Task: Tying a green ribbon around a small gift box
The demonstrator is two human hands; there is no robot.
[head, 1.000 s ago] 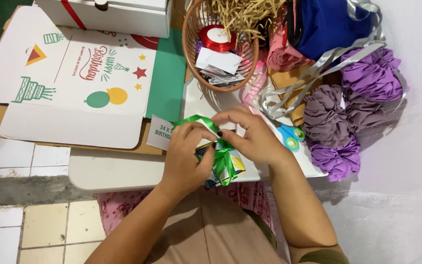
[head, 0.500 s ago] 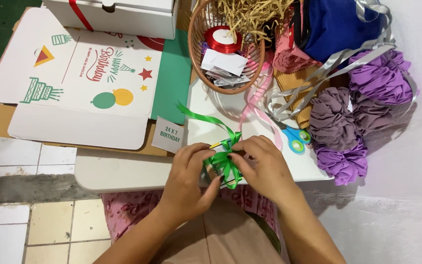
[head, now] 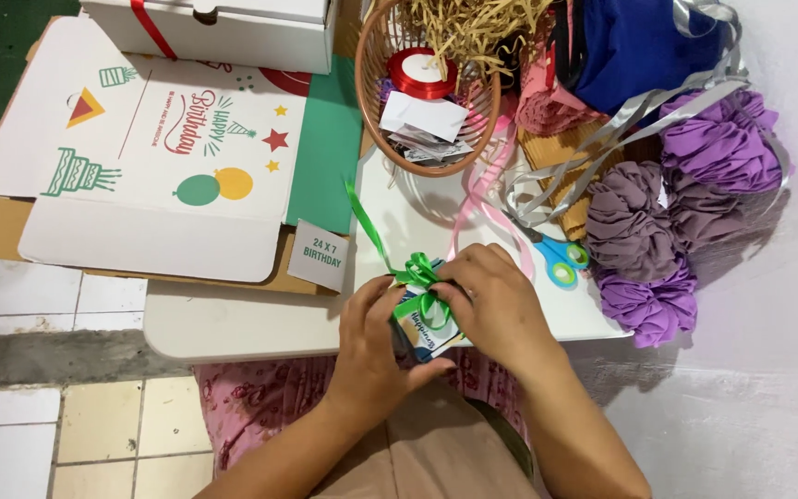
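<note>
My left hand (head: 376, 337) and my right hand (head: 494, 300) meet over a small wrapped packet (head: 429, 331) at the near edge of a white table (head: 233, 319). A shiny green ribbon (head: 417, 277) is tied around the packet in a bow. Both hands pinch the bow's loops, and one ribbon tail runs up and to the left over the table. The packet itself is mostly hidden between my fingers.
A flat printed white box (head: 154, 148) lies at the left with a folded white box (head: 223, 28) behind it. A woven basket (head: 390, 139) holds a red ribbon spool and paper shreds. Blue-handled scissors (head: 556, 254), pink and silver ribbons and purple fabric bunches (head: 676, 212) lie at the right.
The hands have moved slightly toward me with the packet, and the ribbon's loops are pulled tighter into a bow; the tail now stretches up to the left.
</note>
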